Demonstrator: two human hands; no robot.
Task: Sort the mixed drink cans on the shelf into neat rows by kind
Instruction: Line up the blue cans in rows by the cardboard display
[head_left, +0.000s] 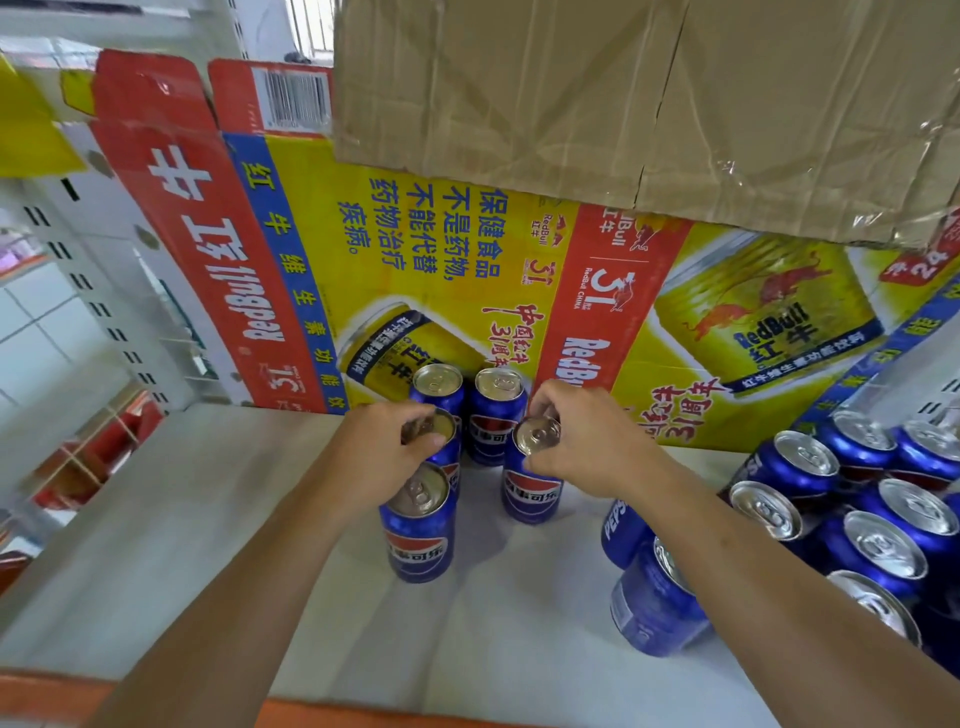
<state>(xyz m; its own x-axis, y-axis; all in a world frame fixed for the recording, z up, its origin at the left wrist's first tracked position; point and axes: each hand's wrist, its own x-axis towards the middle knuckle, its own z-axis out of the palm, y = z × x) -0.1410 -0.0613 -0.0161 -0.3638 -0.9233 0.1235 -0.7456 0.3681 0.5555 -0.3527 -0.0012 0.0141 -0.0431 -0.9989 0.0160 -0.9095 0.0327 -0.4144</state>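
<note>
- Left hand (382, 457) reaches in from above. Its fingers (411, 415) are curled around the top rim of the left can (444, 425), a blue Pepsi can standing upright on the shelf (208, 519).
- The left can is the middle one of a three-can column. The front can (418, 525) is just before it and the back-left can (437, 385) is just behind it. All three are close together; I cannot tell whether they touch.
- Right hand (592, 447) pinches the lid edge of the right can (530, 493) with curled fingers (543, 402). This blue Pepsi can is upright and its base looks to be on the shelf.
- The right can starts a second column beside the first, with the back-right can (498, 415) just behind it, next to the back-left can.
- All five cans are the same blue kind, with logos facing the camera.
- The can cluster (857, 525) is at the right end of the shelf, well apart from the hands. It is made up of more blue cans, packed loosely and not in straight rows.
- A tilted can (654, 603) sits at the near-left edge of that cluster and leans left.
- A flattened Red Bull carton (467, 249), yellow, red and blue, stands against the back of the shelf behind the cans.
- A brown box (623, 104) with tape on it overhangs from above.
- The orange shelf lip (363, 714) runs along the near edge.
</note>
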